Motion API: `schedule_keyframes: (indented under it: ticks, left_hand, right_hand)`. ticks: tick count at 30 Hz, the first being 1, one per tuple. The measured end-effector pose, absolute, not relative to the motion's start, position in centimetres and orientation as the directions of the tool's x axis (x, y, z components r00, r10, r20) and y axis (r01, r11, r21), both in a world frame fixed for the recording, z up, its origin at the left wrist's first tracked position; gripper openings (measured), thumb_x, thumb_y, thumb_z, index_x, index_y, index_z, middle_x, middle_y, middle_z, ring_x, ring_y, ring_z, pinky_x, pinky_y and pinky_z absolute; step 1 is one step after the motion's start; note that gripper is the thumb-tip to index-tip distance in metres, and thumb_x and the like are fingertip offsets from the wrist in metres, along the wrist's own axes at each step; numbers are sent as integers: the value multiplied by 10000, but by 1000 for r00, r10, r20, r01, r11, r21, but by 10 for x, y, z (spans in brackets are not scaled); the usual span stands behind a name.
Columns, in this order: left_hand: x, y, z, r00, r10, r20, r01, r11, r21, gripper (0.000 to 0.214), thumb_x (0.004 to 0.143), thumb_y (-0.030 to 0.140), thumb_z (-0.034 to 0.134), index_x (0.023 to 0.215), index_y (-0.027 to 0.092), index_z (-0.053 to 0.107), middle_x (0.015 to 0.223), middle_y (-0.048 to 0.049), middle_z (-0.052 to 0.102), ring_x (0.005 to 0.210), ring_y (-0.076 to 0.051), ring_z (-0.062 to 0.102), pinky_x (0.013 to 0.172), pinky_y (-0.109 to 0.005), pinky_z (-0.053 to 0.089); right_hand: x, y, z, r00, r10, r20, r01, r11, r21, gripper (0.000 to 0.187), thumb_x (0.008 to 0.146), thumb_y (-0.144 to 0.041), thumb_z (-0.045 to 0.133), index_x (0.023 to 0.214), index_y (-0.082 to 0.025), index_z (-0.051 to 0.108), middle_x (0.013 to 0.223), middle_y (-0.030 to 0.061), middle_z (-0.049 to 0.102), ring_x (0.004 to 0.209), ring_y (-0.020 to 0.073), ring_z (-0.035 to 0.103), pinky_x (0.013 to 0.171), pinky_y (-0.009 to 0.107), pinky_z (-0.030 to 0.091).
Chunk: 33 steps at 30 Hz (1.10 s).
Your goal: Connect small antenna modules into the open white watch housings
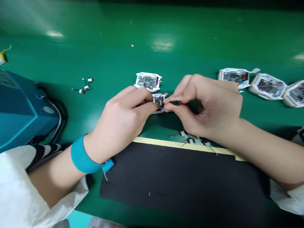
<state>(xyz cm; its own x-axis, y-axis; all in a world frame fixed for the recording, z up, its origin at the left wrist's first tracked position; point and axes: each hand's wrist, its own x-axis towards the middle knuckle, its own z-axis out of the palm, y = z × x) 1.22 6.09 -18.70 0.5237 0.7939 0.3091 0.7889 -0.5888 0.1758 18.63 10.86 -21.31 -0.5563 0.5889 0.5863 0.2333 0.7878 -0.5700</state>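
At the far left of the green desk (109, 55) lies a yellow-wrapped battery (0, 58) with a thin lead, and below it stands a blue machine (18, 106) with a dark cable at its side. Next come three small parts (86, 87) with short wires, loosely grouped on the desk.

The left hand (127, 116), with a blue band (80, 155) round its wrist, reaches to the near white case (159, 94). Its grip is drawn nearly together at the case's left side; whether it pinches anything cannot be told, as the fingers hide it. The near case lies open between the hands, with a circuit board and a thin red wire inside. Just beyond it sits the far case (150, 74), also open, its circuit board (147, 82) in plain view.

The right hand (209, 101) has its grip closed on a short black piece (176, 102), perhaps a tool, at the near case's right edge. Below this hand, more wired parts (190, 140) lie by the yellow edge of a black mat (169, 173).

On the right, three more open cases (289, 101) stand in a row, each holding a board.
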Motion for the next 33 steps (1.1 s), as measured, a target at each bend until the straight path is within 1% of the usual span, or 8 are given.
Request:
schedule_keyframes:
  ticks: [2,4,8,11,14,17,23,33]
  left_hand:
    - [12,61,-187,534,791,300,781,-597,184,151,833,174,426,812,196,574,794,-9,580,808,-146,535,682,-246,445]
    - [12,61,-187,536,796,282,782,-594,191,161,840,179,416,832,204,575,801,-3,581,820,-142,534,694,-245,442]
    - [12,60,-186,518,806,286,797,-576,180,154,828,185,441,869,209,588,812,-3,594,783,-138,545,669,-245,447]
    - [14,59,-185,504,819,276,804,-561,196,148,813,174,469,866,202,604,830,-6,607,788,-137,553,677,-249,459]
    - [14,59,-184,496,828,263,807,-551,213,140,803,172,489,862,206,612,831,-2,614,793,-135,557,689,-250,465]
    - [15,59,-182,504,822,266,804,-559,205,127,797,175,501,857,200,610,827,-13,614,795,-150,559,676,-266,462]
    - [14,59,-181,522,817,245,800,-568,192,161,813,176,472,906,190,602,856,-38,608,827,-172,558,690,-301,451]
    - [13,59,-180,532,810,248,793,-579,189,162,792,152,501,892,196,621,851,-49,613,823,-182,565,671,-316,460]
  right_hand:
    - [186,108,-213,-561,599,571,237,777,-583,164,737,-153,522,656,-208,390,600,-42,482,589,107,534,460,225,389]
    - [186,108,-213,-554,630,545,225,743,-630,160,748,-179,525,660,-208,395,608,-40,487,601,111,539,493,230,426]
    - [186,104,-211,-420,774,474,116,563,-818,202,758,-219,546,663,-196,369,689,-27,516,586,98,556,504,228,479]
    - [189,101,-209,-346,836,426,28,463,-886,214,760,-204,551,668,-189,359,760,-19,527,579,80,563,508,215,501]
    - [193,100,-208,-338,850,404,16,434,-901,204,756,-199,562,683,-191,372,777,-18,532,599,78,568,524,209,510]
    - [195,100,-209,-339,863,375,59,417,-907,206,748,-238,579,698,-199,383,769,-17,531,618,85,567,536,206,510]
    - [195,103,-209,-368,851,375,84,432,-898,216,741,-221,581,686,-198,373,756,-16,517,620,89,568,518,197,498]
    - [196,103,-207,-368,860,353,163,433,-887,235,739,-241,585,677,-197,363,742,-10,520,622,101,569,488,205,483]
